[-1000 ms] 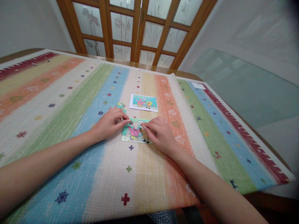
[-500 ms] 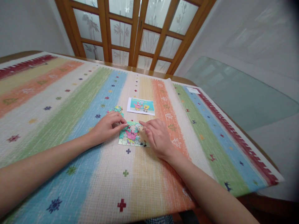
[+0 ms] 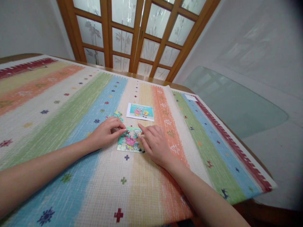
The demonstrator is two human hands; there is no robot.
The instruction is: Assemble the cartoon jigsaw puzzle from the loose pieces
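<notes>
A small jigsaw puzzle (image 3: pixel 129 143) with pink, green and white cartoon figures lies flat in front of me. My left hand (image 3: pixel 110 130) is at its upper left corner, thumb and fingertips pinched together on what looks like a puzzle piece, mostly hidden by the fingers. Over the right part of the puzzle rests my right hand (image 3: pixel 155 142), index finger stretched toward the top edge and thumb apart below it. That hand covers much of the puzzle's right side. Just beyond my left fingers sits a small heap of loose puzzle pieces (image 3: pixel 117 114).
A printed picture card (image 3: pixel 141 112) of the cartoon lies beyond the puzzle. The striped tablecloth (image 3: pixel 104 176) covers the table. A white label (image 3: pixel 191 98) is near the far right edge. Wooden glazed doors (image 3: pixel 137 34) stand behind the table.
The whole view has shifted slightly, so the table sits a little lower and further left. Both hands stay at the puzzle with almost the same pose.
</notes>
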